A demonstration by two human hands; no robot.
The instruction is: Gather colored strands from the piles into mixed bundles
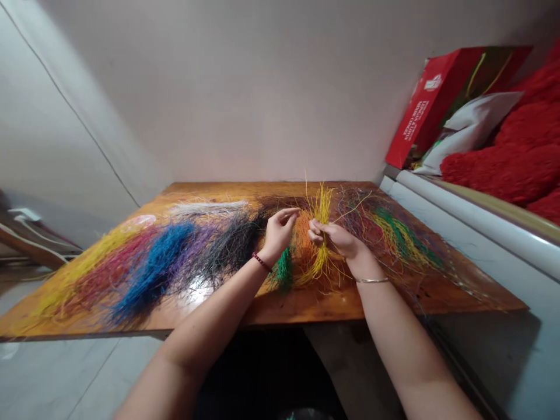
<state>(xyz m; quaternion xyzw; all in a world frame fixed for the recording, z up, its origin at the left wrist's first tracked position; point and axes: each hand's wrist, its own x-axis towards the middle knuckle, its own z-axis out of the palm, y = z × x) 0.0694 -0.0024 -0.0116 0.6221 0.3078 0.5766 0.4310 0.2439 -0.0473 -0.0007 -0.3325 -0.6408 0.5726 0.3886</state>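
My right hand [335,236] is wrapped round the middle of a bundle of yellow strands [322,204], whose ends fan out above and below the fist. Just left of it, my left hand [281,228] is raised with thumb and index finger brought close together; whatever lies between the fingertips is too small to make out. Orange strands [300,236] lie behind and between the hands. A green bunch [283,268] sits below my left hand on the wooden table [315,306].
Yellow [94,256], blue [153,268] and black [230,248] strands spread across the left side, with red and purple ones among them. White strands [210,208] lie farther back. Green and yellow strands [402,233] are at the right, near a white appliance [481,233] carrying a red box [431,105].
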